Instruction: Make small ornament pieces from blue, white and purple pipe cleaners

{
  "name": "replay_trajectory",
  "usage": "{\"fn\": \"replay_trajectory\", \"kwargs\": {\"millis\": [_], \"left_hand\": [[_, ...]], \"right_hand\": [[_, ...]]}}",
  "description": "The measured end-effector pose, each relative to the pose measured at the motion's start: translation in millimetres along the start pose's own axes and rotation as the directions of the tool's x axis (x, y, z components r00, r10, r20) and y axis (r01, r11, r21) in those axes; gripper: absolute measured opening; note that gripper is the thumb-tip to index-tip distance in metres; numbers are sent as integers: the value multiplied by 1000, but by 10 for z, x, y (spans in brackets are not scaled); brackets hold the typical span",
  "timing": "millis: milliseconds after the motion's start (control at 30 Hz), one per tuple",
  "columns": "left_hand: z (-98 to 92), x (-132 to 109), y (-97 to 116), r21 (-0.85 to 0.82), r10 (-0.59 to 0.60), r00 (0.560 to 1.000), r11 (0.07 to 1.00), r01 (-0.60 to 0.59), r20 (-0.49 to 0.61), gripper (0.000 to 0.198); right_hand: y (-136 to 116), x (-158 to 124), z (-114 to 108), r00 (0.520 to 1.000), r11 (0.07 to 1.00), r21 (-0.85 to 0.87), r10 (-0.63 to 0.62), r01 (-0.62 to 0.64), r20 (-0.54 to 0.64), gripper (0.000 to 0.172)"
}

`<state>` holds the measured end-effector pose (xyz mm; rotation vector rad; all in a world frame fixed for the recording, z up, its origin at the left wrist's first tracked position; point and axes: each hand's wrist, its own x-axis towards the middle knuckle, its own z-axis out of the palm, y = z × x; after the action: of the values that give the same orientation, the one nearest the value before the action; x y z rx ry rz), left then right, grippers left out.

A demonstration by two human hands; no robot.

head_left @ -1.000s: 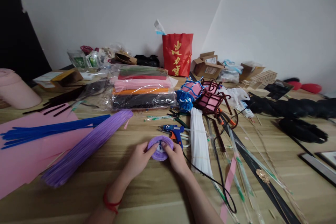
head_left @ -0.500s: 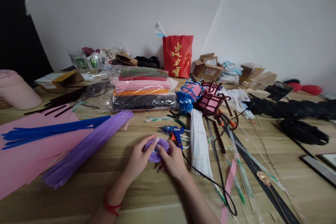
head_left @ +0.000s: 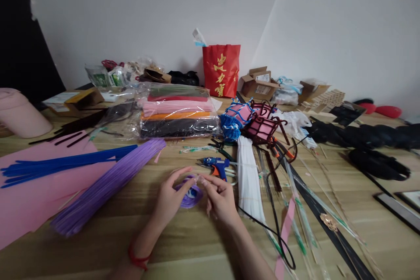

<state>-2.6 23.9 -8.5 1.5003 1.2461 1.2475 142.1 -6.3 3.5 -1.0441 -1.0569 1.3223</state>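
Near the table's middle, my left hand point(head_left: 170, 194) has its fingers and thumb closed on a round purple coil point(head_left: 191, 201) with a blue and white centre. My right hand point(head_left: 221, 194) is just right of the coil, its thumb and fingers pinched together at the coil's upper right edge; whatever lies between them is too small to make out. A blue and orange glue gun point(head_left: 219, 165) lies just beyond my hands. A bundle of purple pipe cleaners point(head_left: 111, 186) and some blue ones point(head_left: 72, 162) lie to the left, and a white bundle point(head_left: 249, 179) to the right.
Clear-wrapped coloured bundles point(head_left: 180, 113) lie behind, before a red bag point(head_left: 222, 70). Pink and blue lattice lanterns point(head_left: 262, 127) stand right of them. A black cable point(head_left: 259, 225) loops at the right, near long strips and sticks. Pink sheets point(head_left: 26, 201) cover the left.
My right hand has shifted slightly right, off the coil's face, and its fingers have drawn into a pinch. The coil has tilted and moved slightly left and down.
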Motion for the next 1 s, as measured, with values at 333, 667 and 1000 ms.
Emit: {"fn": "replay_trajectory", "kwargs": {"millis": [333, 667, 1000], "left_hand": [[-3, -4, 22, -4, -12, 999, 1000, 12, 34, 26], [1, -31, 67, -20, -19, 999, 1000, 20, 46, 25], [33, -25, 88, -98, -65, 995, 993, 72, 73, 22]], "right_hand": [[-85, -4, 7, 999, 996, 82, 28, -29, 17, 43], [-96, 3, -13, 996, 996, 52, 72, -75, 48, 48], [-58, 16, -20, 997, 987, 143, 61, -68, 52, 43]]}}
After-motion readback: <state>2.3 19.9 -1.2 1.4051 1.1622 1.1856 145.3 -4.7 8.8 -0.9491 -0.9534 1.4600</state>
